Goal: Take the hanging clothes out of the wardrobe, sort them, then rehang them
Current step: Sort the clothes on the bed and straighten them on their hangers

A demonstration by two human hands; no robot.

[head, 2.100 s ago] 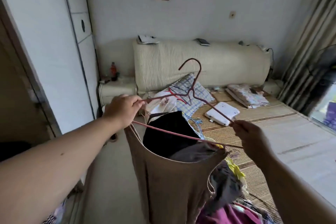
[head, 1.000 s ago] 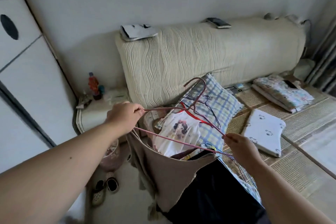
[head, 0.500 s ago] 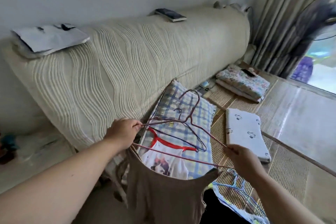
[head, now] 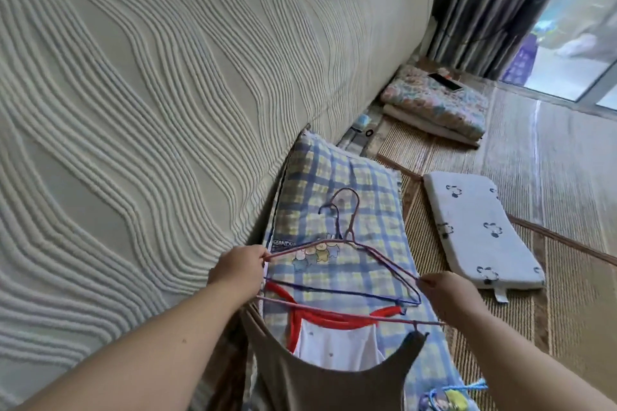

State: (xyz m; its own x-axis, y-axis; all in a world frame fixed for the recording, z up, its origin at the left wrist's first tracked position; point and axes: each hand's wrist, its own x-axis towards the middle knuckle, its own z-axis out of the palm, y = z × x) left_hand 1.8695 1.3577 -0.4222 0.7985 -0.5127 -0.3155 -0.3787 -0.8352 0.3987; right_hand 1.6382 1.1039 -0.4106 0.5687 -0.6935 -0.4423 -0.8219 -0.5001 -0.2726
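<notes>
So we've got the pink wire hanger (head: 349,234) by both ends, lower middle of the frame. Our left hand (head: 238,269) pinches the left corner and our right hand (head: 444,290) grips the right one. The brown tank top (head: 317,387) hangs off its bottom bar. Right underneath, a blue hanger (head: 334,290) with a red-trimmed white top (head: 337,347) lies on the plaid pillow (head: 337,170), up against the cream headboard (head: 167,93).

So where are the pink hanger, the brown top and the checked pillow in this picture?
Pink hanger (head: 350,233): head view, on the twisted neck under its hook.
Brown top (head: 317,384): head view, on the front below the neckline.
Checked pillow (head: 334,173): head view, on its bare upper part.
</notes>
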